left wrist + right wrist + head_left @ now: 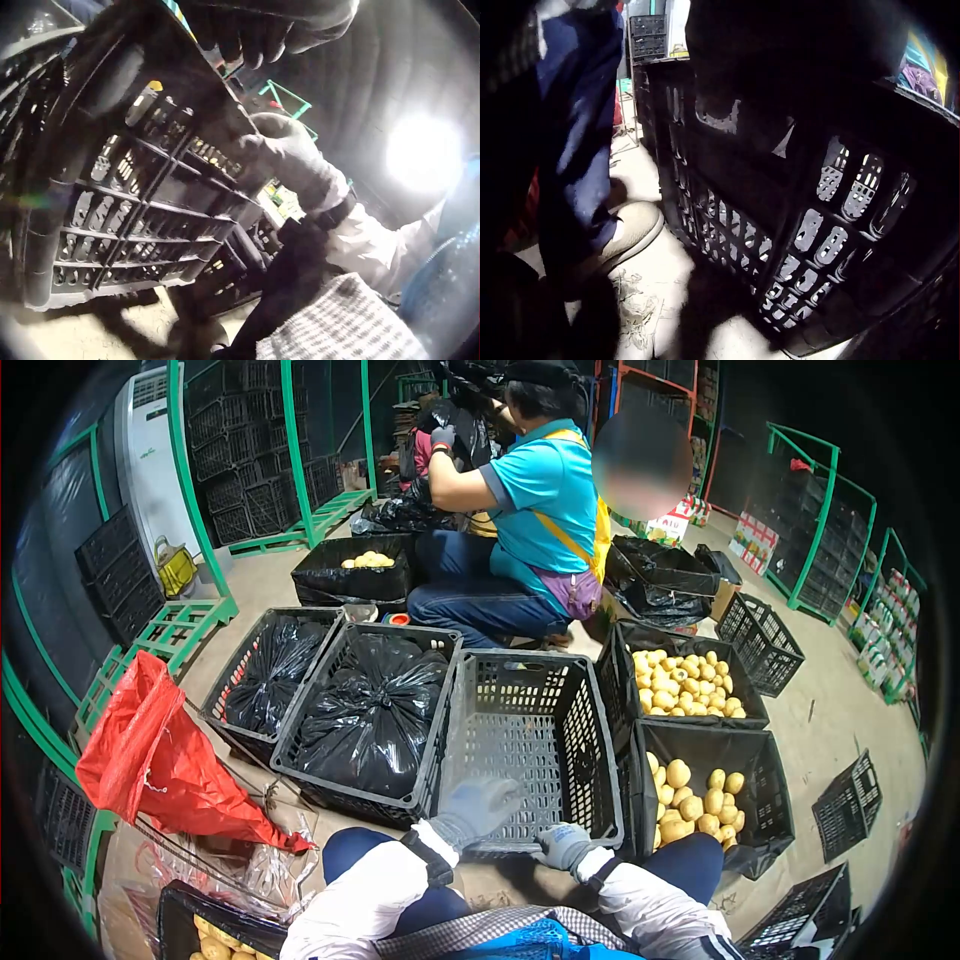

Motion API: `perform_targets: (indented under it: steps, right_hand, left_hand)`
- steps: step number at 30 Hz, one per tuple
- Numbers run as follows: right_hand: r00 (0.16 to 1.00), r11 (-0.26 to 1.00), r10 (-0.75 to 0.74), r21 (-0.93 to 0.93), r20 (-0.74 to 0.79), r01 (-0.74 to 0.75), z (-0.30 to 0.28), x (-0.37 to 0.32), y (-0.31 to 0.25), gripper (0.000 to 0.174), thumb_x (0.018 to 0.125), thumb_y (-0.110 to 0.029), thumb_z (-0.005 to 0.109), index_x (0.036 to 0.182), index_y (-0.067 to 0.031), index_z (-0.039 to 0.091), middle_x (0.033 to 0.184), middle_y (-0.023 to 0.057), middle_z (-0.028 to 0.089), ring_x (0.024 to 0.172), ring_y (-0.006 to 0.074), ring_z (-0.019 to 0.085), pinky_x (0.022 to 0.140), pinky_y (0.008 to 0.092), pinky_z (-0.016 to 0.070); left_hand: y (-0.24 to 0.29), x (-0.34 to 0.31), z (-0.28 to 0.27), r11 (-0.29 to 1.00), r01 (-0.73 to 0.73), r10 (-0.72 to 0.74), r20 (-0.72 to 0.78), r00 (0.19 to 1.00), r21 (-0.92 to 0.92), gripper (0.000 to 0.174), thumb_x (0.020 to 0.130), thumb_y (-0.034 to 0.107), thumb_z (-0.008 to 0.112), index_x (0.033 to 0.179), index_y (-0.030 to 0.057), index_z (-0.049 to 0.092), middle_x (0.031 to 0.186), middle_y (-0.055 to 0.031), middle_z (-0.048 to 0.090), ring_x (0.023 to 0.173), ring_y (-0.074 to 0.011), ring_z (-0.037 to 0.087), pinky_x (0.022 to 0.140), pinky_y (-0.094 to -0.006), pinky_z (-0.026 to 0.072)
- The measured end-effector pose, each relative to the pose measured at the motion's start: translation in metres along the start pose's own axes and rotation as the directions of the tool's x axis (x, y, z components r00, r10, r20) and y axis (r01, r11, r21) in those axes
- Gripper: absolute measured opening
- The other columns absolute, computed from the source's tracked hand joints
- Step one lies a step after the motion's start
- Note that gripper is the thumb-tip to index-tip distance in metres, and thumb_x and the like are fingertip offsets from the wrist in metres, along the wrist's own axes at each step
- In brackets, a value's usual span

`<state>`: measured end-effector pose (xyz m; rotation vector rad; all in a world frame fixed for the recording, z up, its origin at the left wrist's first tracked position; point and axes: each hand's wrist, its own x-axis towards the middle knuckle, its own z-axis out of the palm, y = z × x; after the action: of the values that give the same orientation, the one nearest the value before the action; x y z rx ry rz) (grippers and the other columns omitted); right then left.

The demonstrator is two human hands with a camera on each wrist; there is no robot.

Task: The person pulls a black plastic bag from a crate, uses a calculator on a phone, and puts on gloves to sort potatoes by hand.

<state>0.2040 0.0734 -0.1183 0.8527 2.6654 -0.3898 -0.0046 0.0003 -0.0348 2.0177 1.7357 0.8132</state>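
Observation:
A bare black plastic crate (530, 710) sits in front of the person's knees, its slotted wall (142, 202) showing in the left wrist view and its dark outer side (765, 180) in the right wrist view. The grey-gloved left hand (478, 810) hovers over the crate's near left corner, blurred, with loose fingers and nothing held; it also shows at the top of the left wrist view (300, 30). Gloved too, the right hand (567, 847) grips the crate's near rim, seen from the side in the left wrist view (285, 150). Its fingertips are partly hidden.
Potatoes fill two lined crates (690, 685) (765, 790) on the right. Two crates with tied black bags (375, 710) (270, 680) stand left, beside a red sack (170, 760). Ahead kneels another person (545, 510) in a blue shirt, near a lined crate (325, 585).

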Motion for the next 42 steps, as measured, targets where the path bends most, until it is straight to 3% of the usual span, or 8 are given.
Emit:
perform_targets:
  steps: [18,28,30,32,34,39,40,42]
  right_hand:
    - [0.971,0.995,0.085,0.065,-0.221,-0.072,-0.074,-0.021,0.009,0.042,0.074,-0.052,0.061,0.087,-0.0115,0.066,0.085,0.0112,0.065,0.085,0.0288,0.062,0.073,0.0400,0.0478]
    - [0.577,0.990,0.005,0.086,-0.817,0.113,-0.093,-0.025,0.022,0.030,0.059,-0.023,0.075,0.085,-0.0115,0.065,0.070,0.0029,0.062,0.069,0.0235,0.059,0.067,0.0372,0.0429]
    - [0.541,0.991,-0.003,0.071,-0.841,0.116,-0.098,-0.022,0.020,0.030,0.059,-0.022,0.075,0.085,-0.0117,0.065,0.069,0.0024,0.061,0.068,0.0233,0.058,0.066,0.0370,0.0424]
    - [0.506,0.991,0.001,0.067,-0.862,0.112,-0.104,-0.021,0.015,0.029,0.059,-0.021,0.075,0.085,-0.0119,0.065,0.068,0.0019,0.061,0.068,0.0231,0.057,0.066,0.0367,0.0420]
    - [0.425,0.992,-0.010,0.043,-0.905,0.115,-0.117,-0.023,0.007,0.028,0.061,-0.021,0.074,0.086,-0.0125,0.065,0.067,0.0014,0.060,0.066,0.0227,0.056,0.066,0.0367,0.0414]
    - [0.375,0.988,-0.010,0.049,-0.927,0.145,-0.138,-0.032,-0.009,0.025,0.065,-0.025,0.072,0.085,-0.0102,0.066,0.072,0.0053,0.064,0.069,0.0242,0.060,0.066,0.0372,0.0444]
    - [0.394,0.989,0.015,0.072,-0.919,0.130,-0.138,-0.036,-0.012,0.025,0.065,-0.023,0.072,0.084,-0.0088,0.066,0.072,0.0066,0.064,0.069,0.0247,0.060,0.065,0.0374,0.0447]
    - [0.444,0.982,0.019,0.099,-0.896,0.158,-0.138,-0.039,-0.016,0.025,0.069,-0.028,0.068,0.085,-0.0100,0.066,0.072,0.0072,0.064,0.068,0.0247,0.061,0.064,0.0376,0.0455]
  left_hand:
    - [-0.007,-0.001,-0.005,0.999,-0.040,0.039,-0.075,0.996,-0.013,0.032,0.085,0.029,0.055,0.109,0.0079,0.059,0.109,-0.0154,0.060,0.104,-0.0323,0.055,0.090,-0.0409,0.0422]
    - [0.032,-0.042,0.025,0.820,-0.433,0.470,0.008,0.882,-0.374,0.032,0.089,0.027,0.051,0.112,0.0058,0.057,0.103,-0.0149,0.063,0.097,-0.0287,0.061,0.083,-0.0361,0.0492]
    - [0.037,-0.042,0.041,0.971,0.016,0.124,0.557,0.821,-0.240,0.047,0.089,0.046,0.044,0.114,0.0085,0.058,0.101,-0.0142,0.064,0.095,-0.0310,0.061,0.085,-0.0382,0.0465]
    - [0.004,-0.056,0.084,0.985,-0.009,0.122,0.670,0.733,-0.170,0.058,0.088,0.055,0.038,0.117,0.0068,0.055,0.106,-0.0129,0.063,0.095,-0.0306,0.060,0.086,-0.0388,0.0448]
    - [-0.042,-0.081,0.149,0.779,0.473,0.027,0.774,0.632,-0.413,0.058,0.090,0.054,0.038,0.109,0.0037,0.059,0.103,-0.0130,0.064,0.092,-0.0272,0.061,0.083,-0.0387,0.0445]
    - [-0.035,-0.100,0.164,0.493,0.605,0.045,0.712,0.700,-0.626,0.053,0.094,0.045,0.035,0.092,0.0008,0.064,0.095,-0.0126,0.064,0.077,-0.0159,0.057,0.074,-0.0267,0.0446]
    - [-0.050,-0.104,0.168,0.856,-0.210,0.409,0.372,0.833,-0.472,0.045,0.094,0.038,0.037,0.100,-0.0004,0.061,0.095,-0.0123,0.064,0.080,-0.0176,0.056,0.081,-0.0300,0.0426]
    - [-0.028,-0.096,0.140,0.538,0.222,0.262,0.412,0.873,-0.813,0.042,0.092,0.035,0.040,0.106,-0.0009,0.057,0.102,-0.0129,0.062,0.089,-0.0212,0.055,0.086,-0.0324,0.0420]
